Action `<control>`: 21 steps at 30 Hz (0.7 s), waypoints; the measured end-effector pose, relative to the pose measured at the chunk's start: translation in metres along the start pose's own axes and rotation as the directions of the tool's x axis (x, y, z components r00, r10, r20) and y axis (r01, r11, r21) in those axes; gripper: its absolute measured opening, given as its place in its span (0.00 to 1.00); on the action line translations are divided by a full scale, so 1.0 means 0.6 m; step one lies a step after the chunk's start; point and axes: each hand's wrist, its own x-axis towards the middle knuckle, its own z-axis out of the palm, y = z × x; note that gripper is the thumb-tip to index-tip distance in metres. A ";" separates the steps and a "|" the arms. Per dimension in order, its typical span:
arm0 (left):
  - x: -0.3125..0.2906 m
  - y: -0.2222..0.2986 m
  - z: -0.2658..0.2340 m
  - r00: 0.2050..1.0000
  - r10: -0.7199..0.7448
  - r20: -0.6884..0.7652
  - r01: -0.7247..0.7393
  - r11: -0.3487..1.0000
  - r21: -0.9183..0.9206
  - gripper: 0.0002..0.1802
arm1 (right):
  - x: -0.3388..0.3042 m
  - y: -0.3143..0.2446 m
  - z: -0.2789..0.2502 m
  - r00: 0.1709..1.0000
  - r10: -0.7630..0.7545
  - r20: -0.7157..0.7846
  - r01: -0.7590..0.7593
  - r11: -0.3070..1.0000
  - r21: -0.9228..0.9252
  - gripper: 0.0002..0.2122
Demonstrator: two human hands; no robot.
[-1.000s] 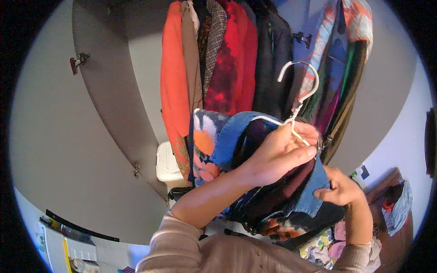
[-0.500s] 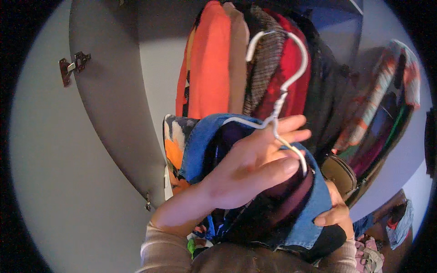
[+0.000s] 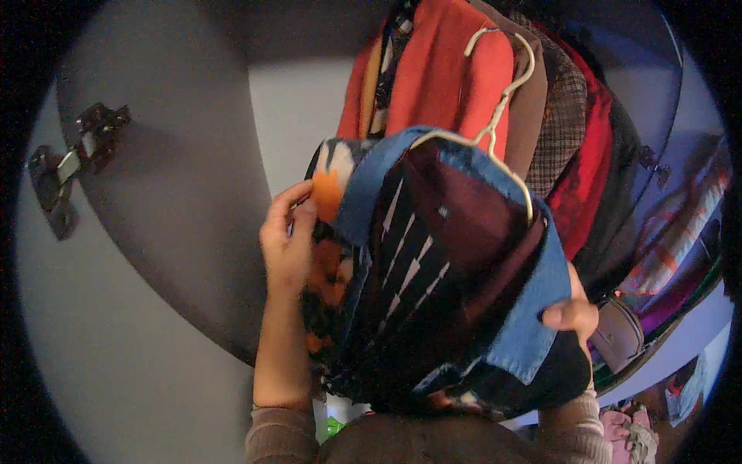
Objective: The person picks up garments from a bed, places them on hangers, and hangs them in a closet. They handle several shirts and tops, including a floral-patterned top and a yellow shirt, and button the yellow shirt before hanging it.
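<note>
A jacket with a blue denim collar [image 3: 533,301] and black, orange and white patterned cloth [image 3: 328,189] hangs on a pale wire hanger [image 3: 495,131] in front of me. The hanger's hook points up and is hung on nothing that I can see. Inside the collar lies dark maroon and black cloth [image 3: 471,201], with pale streaks on it. My left hand [image 3: 286,247] pinches the patterned shoulder at the left. My right hand [image 3: 572,313] grips the garment by the right side of the collar, thumb in front and fingers hidden behind.
Behind, several garments hang in a wardrobe, among them a coral one [image 3: 433,77], a checked one [image 3: 560,124] and a red one [image 3: 591,162]. An open door with a metal hinge [image 3: 69,166] stands left. At right are a small bag [image 3: 618,332] and pink cloth [image 3: 626,429].
My left hand has left the hanger's neck and moved left and down to the patterned shoulder. The right hand stays at the collar. The view has shifted, with the hanging clothes now further right.
</note>
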 end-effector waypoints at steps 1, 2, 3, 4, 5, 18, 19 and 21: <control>-0.003 -0.026 0.005 0.996 -0.038 0.076 0.041 0.998 -0.038 0.19 | 0.012 0.001 0.003 0.999 -0.018 -0.051 0.019 1.000 0.019 0.36; -0.001 -0.070 0.022 0.997 0.005 0.072 -0.003 1.000 -0.028 0.21 | 0.021 -0.008 0.005 0.995 -0.072 -0.066 0.071 0.997 -0.016 0.37; -0.005 -0.094 0.034 0.996 0.040 0.078 -0.041 0.999 0.012 0.23 | 0.034 0.001 -0.008 0.991 -0.099 -0.093 0.096 0.995 -0.030 0.37; -0.018 -0.109 0.037 0.991 -0.026 0.130 0.023 0.999 0.029 0.25 | 0.048 0.012 -0.020 0.985 -0.125 -0.119 0.121 0.992 -0.040 0.37; -0.036 -0.111 0.065 0.977 -0.100 0.188 0.101 0.995 0.003 0.27 | 0.054 0.010 -0.035 0.973 -0.159 -0.168 0.145 0.985 -0.094 0.37; 0.005 -0.227 0.079 0.971 -0.126 0.203 0.166 0.966 -0.197 0.12 | 0.061 -0.019 -0.070 0.949 -0.246 -0.198 0.178 0.934 -0.310 0.38; 0.033 -0.228 0.091 0.985 -0.099 0.138 0.121 0.979 -0.164 0.11 | 0.065 -0.012 -0.087 0.952 -0.288 -0.107 0.262 0.942 -0.209 0.38; 0.059 -0.211 0.092 0.995 -0.095 0.032 0.096 0.995 -0.028 0.11 | 0.029 -0.019 -0.080 0.971 -0.202 -0.126 0.174 0.964 -0.200 0.39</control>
